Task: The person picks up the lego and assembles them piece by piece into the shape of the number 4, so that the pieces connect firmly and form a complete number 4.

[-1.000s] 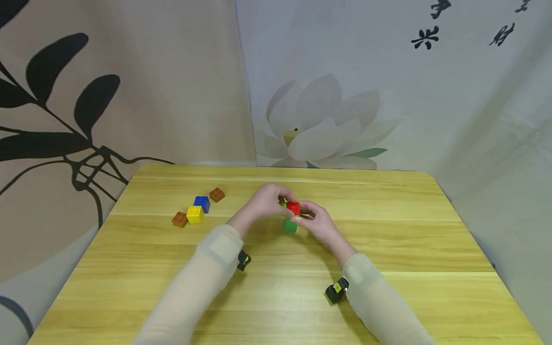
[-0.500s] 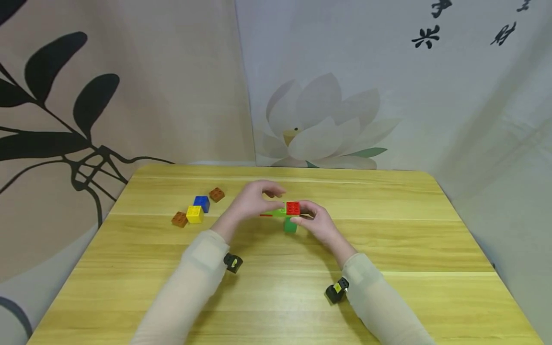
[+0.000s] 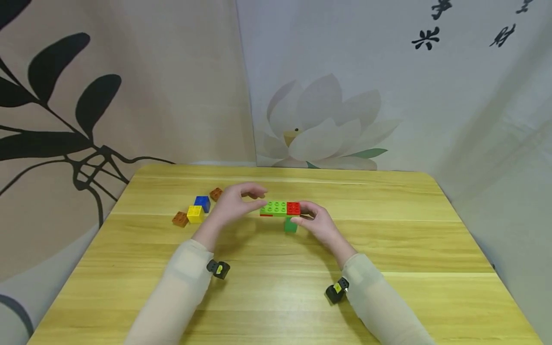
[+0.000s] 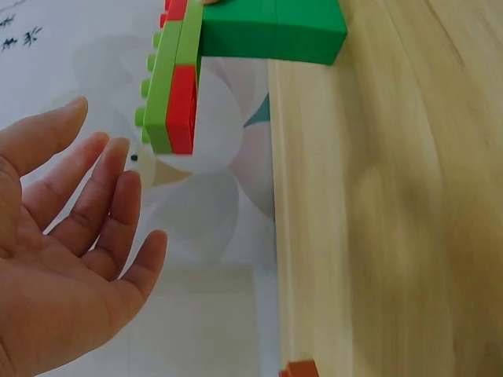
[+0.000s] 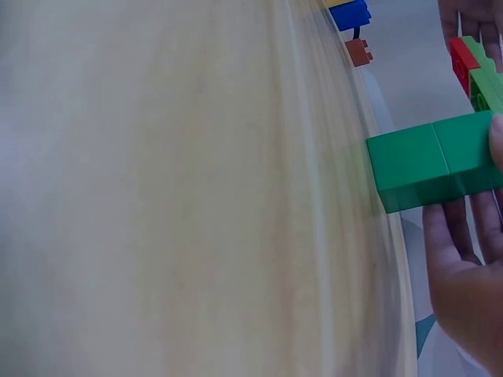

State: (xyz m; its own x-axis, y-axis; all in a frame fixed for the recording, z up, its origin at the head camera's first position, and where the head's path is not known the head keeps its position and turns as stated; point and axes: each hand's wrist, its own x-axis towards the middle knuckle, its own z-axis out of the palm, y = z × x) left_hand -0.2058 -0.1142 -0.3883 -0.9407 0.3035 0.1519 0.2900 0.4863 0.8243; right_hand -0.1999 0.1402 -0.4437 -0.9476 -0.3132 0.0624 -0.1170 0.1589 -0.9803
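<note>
A toy-brick build stands at the table's middle. Two dark green bricks (image 5: 432, 161) form its post, and a flat studded bar lies across the top. That bar has a lime green brick (image 3: 274, 208), a red brick (image 3: 293, 208) at its right end, and another red brick (image 4: 181, 110) beneath its left end. My right hand (image 3: 318, 221) grips the post near the top, its thumb on the upper green brick and fingers on the far side. Beside the bar's left end is my left hand (image 3: 236, 205), fingers loosely bent and holding nothing; a gap separates them in the left wrist view.
Left of the hands lie a yellow brick (image 3: 195, 214), a blue brick (image 3: 201, 203) and two brown bricks, one nearer (image 3: 180, 219) and one farther back, partly behind the left hand. The wooden table (image 3: 276, 297) ends at a patterned cloth backdrop (image 3: 189, 86).
My left hand has let go of the bar and drawn back to the left, uncovering the lime brick and the lower red one. My right hand has stayed in place on the build.
</note>
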